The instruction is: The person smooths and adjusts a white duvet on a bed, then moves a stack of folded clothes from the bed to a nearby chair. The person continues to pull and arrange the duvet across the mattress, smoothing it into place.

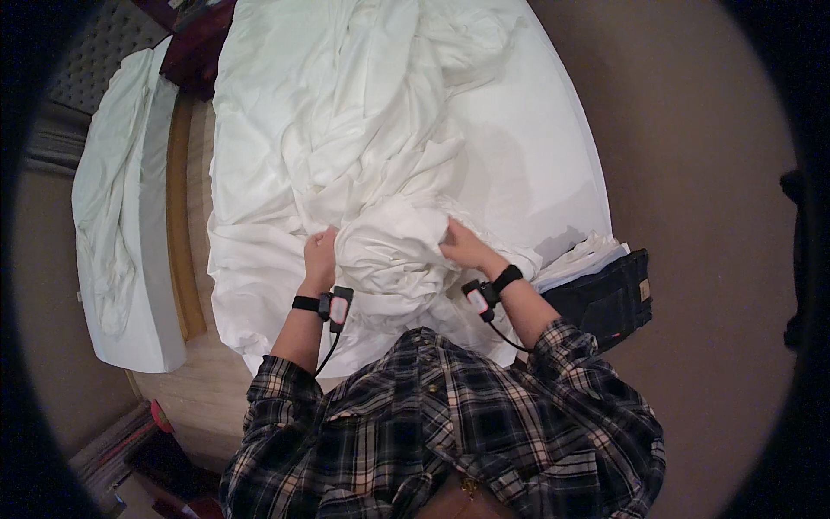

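A large white bed sheet or cover [389, 259] lies bunched in loose folds over the near part of the bed. My left hand [320, 253] grips its fabric at the left of the bunched part, fingers curled. On the right side of the same bundle, my right hand [463, 243] pinches the cloth between thumb and fingers. Both hands are about level, with the heaped folds between them. More of the white cloth trails away towards the far end of the bed. Each wrist wears a black strap with a small device and cable.
Beside the bed's right near corner are folded dark jeans [603, 298] and some white cloth [583, 256]. A second, narrower-looking bed [152, 259] with rumpled white bedding stands to the left, across a strip of wooden floor [198, 214]. A tufted grey headboard [107, 48] is at upper left.
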{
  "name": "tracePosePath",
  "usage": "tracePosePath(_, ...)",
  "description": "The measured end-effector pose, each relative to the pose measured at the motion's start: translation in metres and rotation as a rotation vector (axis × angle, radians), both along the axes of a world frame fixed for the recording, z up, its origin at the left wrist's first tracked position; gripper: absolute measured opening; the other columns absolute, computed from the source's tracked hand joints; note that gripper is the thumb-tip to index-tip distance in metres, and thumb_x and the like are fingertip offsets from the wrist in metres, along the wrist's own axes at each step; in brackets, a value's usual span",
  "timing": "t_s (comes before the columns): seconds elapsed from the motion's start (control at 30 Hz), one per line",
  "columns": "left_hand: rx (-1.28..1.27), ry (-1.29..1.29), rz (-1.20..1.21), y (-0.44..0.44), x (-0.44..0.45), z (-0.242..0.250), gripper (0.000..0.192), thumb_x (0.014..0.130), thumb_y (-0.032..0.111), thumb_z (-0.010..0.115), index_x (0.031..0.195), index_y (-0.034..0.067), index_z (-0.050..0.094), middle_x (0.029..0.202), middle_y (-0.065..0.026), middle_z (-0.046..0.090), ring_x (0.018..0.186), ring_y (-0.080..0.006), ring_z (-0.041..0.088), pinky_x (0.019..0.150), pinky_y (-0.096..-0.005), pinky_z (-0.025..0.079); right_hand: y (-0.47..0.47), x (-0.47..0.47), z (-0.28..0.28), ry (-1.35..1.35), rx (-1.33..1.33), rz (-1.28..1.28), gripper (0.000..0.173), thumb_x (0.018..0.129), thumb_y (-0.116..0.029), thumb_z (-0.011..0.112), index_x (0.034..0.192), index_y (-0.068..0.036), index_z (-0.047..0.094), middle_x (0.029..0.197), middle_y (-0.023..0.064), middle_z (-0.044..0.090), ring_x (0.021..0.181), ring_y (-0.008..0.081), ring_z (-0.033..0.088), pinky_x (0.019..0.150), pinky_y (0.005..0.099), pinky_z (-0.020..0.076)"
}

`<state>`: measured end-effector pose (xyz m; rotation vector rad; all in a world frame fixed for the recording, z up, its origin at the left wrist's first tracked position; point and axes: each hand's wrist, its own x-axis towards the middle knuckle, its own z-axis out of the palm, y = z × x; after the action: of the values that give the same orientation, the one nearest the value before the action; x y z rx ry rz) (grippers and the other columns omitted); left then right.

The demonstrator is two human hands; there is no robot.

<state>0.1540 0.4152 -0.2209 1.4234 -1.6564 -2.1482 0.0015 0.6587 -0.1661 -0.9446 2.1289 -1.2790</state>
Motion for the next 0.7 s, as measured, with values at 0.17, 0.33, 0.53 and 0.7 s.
tracePosePath(0.17,-0.521,0.161,-0.474,0.029,-0.003,0.066,0.029,0.079,0.017,0.061,0.097,-0.001,0.047,0.084,-0.0120,0.055,0.077,-0.0162,0.053,0.069,-0.0265,0.044,-0.017,0.015,-0.006,-0.411,0.386,-0.173,0.029,0.080,-0.024,0.056,0.074,0.005,0.056,0.067,0.0085,0.060,0.060,0.0187,0.055,0.057,0.0326,0.0418)
tracePosePath(0.33,-0.859,0.137,-0.745,0.081,-0.002,0.073,0.053,0.071,0.020,0.066,0.109,-0.006,0.041,0.109,-0.0248,0.045,0.102,-0.0373,0.044,0.087,-0.0405,0.037,-0.027,0.003,0.005,-1.042,0.032,-0.476,0.019,0.081,-0.018,0.056,0.069,-0.002,0.057,0.062,0.0025,0.054,0.050,0.0112,0.049,0.044,0.0271,0.0363)
tracePosePath(0.53,-0.944,0.027,-0.676,0.064,-0.030,0.036,0.044,0.068,0.017,0.064,0.102,-0.005,0.047,0.100,-0.0189,0.049,0.098,-0.0368,0.043,0.085,-0.0412,0.035,-0.040,0.003,0.008,-1.206,0.073,-0.395,0.012,0.082,-0.010,0.055,0.084,0.001,0.060,0.080,0.0059,0.061,0.069,0.0144,0.058,0.061,0.0265,0.0462)
tracePosePath(0.7,-0.354,0.358,-0.459,0.033,-0.035,0.030,0.014,0.081,0.011,0.051,0.082,-0.003,0.053,0.072,-0.0092,0.051,0.069,-0.0183,0.050,0.063,-0.0281,0.039,-0.050,-0.019,0.006,-0.988,-0.137,-0.459,0.015,0.082,-0.012,0.054,0.077,0.001,0.061,0.075,0.0057,0.061,0.066,0.0137,0.057,0.059,0.0276,0.0457)
